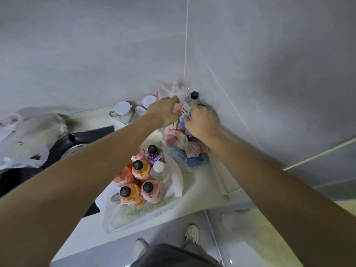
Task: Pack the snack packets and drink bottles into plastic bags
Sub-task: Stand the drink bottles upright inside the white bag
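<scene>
Right hand (202,122) wrapped around a bottle with a black cap (189,105), holding it up near the wall corner. Left hand (165,110) pinching the top edge of a thin pinkish plastic bag (174,89), just beside that bottle. Bottle's lower part down inside this bag, cap poking out on top. Pink and white snack packets (181,141) bunched in the bag's bottom, with something blue (194,159) under them.

Nearer on the pale counter (204,189), another clear plastic bag (134,214) lying open. Six bottles standing close together in it: two orange bottles (139,170), one pink bottle (150,190), one purple bottle (154,153), all with black caps, and one clear bottle with a white cap (160,171). White cups (124,110) far back by the wall. Black pan (73,145) on the left.
</scene>
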`<state>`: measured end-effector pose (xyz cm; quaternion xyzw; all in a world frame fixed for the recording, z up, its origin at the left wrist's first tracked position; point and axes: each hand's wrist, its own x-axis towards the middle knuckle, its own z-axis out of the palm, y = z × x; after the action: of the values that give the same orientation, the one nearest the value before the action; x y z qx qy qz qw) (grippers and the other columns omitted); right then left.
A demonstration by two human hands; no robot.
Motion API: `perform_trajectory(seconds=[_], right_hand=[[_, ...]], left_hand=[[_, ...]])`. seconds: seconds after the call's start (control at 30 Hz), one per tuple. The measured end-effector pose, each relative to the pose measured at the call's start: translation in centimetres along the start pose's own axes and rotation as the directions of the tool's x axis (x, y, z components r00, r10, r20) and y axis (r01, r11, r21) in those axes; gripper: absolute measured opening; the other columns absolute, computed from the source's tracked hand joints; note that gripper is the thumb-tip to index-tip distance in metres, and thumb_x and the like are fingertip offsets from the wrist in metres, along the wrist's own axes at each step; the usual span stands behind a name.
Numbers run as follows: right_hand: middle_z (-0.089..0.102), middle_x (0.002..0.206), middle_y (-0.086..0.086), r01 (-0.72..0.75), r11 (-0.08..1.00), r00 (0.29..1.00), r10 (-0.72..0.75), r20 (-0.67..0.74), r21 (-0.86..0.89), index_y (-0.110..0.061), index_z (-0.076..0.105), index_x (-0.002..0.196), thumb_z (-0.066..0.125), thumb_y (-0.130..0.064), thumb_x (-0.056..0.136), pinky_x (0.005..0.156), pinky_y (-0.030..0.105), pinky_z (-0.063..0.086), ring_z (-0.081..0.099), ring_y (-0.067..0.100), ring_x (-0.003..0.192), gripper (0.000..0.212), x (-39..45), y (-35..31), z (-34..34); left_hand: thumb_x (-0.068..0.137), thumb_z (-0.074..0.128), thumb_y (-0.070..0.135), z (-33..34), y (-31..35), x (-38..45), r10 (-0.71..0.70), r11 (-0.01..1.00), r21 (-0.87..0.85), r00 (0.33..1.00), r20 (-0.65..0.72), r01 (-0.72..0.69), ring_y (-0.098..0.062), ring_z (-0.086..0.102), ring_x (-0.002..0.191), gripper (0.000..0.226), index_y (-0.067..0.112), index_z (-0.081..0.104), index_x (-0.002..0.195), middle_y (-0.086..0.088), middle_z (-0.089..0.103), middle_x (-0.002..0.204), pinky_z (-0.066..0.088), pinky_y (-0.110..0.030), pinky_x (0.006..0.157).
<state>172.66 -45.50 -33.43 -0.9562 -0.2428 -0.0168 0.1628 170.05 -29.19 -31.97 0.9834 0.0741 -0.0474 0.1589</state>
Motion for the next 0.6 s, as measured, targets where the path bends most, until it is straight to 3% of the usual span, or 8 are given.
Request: perform_trajectory(seconds=[0.13,0.3,0.4,0.5,0.6], right_hand=[[0.069,0.101,0.016,0.096,0.99,0.995,-0.099,0.028,0.105,-0.01,0.052,0.12,0.054,-0.033,0.099,0.064,0.04,0.047,0.068,0.04,0.093,0.031,-0.3,-3.0,0.7],[0.071,0.102,0.005,0.242,0.952,0.963,-0.26,0.075,0.188,-0.017,0.058,0.119,0.057,-0.033,0.098,0.068,0.037,0.05,0.069,0.032,0.093,0.026,-3.4,-8.9,2.6],[0.068,0.115,0.001,0.326,0.92,0.925,-0.358,0.128,0.216,-0.019,0.061,0.122,0.056,-0.037,0.099,0.069,0.034,0.045,0.066,0.026,0.099,0.03,-5.9,-12.5,3.8],[0.064,0.11,0.0,0.498,0.837,0.841,-0.53,0.109,0.226,-0.019,0.063,0.115,0.055,-0.037,0.098,0.074,0.036,0.048,0.06,0.024,0.103,0.027,-9.0,-16.0,5.5],[0.058,0.104,0.001,0.66,0.731,0.723,-0.681,0.115,0.174,-0.017,0.063,0.104,0.059,-0.035,0.094,0.073,0.031,0.039,0.055,0.024,0.104,0.021,-11.9,-18.8,7.9]], left_hand=[[0.095,0.05,0.043,-1.2,-2.3,-1.8,-0.021,0.999,-0.042,0.999,-0.032,0.02,-0.03,0.061,0.114,0.046,0.023,0.05,0.136,-0.004,0.07,0.118,0.051,-0.044,0.089],[0.098,0.048,0.045,-1.5,-7.1,-9.0,-0.083,0.993,-0.096,0.992,-0.095,0.074,-0.029,0.065,0.101,0.034,0.024,0.055,0.124,-0.004,0.07,0.11,0.051,-0.04,0.078],[0.094,0.051,0.038,-1.7,-10.5,-14.7,-0.142,0.982,-0.147,0.974,-0.176,0.117,-0.023,0.064,0.092,0.028,0.027,0.056,0.119,0.004,0.069,0.1,0.053,-0.04,0.076],[0.092,0.053,0.031,-0.4,-14.1,-21.1,-0.223,0.962,-0.213,0.94,-0.258,0.17,-0.022,0.061,0.085,0.021,0.021,0.059,0.109,0.006,0.066,0.091,0.052,-0.039,0.069],[0.093,0.056,0.025,2.4,-16.7,-26.2,-0.296,0.941,-0.244,0.923,-0.246,0.236,-0.022,0.059,0.08,0.011,0.017,0.06,0.1,0.004,0.065,0.089,0.046,-0.035,0.063]])
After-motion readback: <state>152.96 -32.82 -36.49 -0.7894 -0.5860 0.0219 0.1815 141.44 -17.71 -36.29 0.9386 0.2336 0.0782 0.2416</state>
